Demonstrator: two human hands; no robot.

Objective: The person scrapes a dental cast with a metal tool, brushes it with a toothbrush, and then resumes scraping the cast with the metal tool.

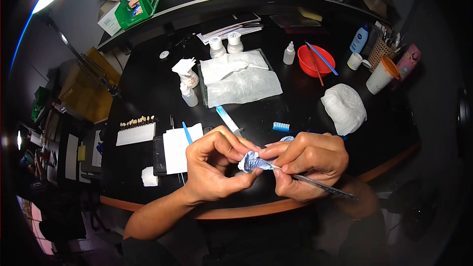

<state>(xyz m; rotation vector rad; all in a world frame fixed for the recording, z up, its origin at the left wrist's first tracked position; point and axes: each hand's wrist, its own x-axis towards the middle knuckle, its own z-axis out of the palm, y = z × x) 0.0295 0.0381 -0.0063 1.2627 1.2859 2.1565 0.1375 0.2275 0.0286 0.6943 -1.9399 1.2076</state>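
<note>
Between my two hands, near the front edge of the black table, is a small blue-and-white moulded piece [250,161]. My left hand [217,163] pinches its left side between thumb and fingers. A thin metal tool [322,187] is gripped in my right hand [311,166], its tip touching the right side of the piece and its handle slanting down to the right. The fingers of my right hand also meet the piece's edge. Behind my hands lie a syringe with blue contents [226,118] and a blue-and-white brush head [281,127].
A shade guide [135,135] and a white pad [172,155] lie at left. Farther back are small bottles [189,95], a tissue-covered glass plate [244,88] and a red bowl [322,54] with brushes. A white tissue bundle [345,108] and an orange-lidded cup [380,79] stand right.
</note>
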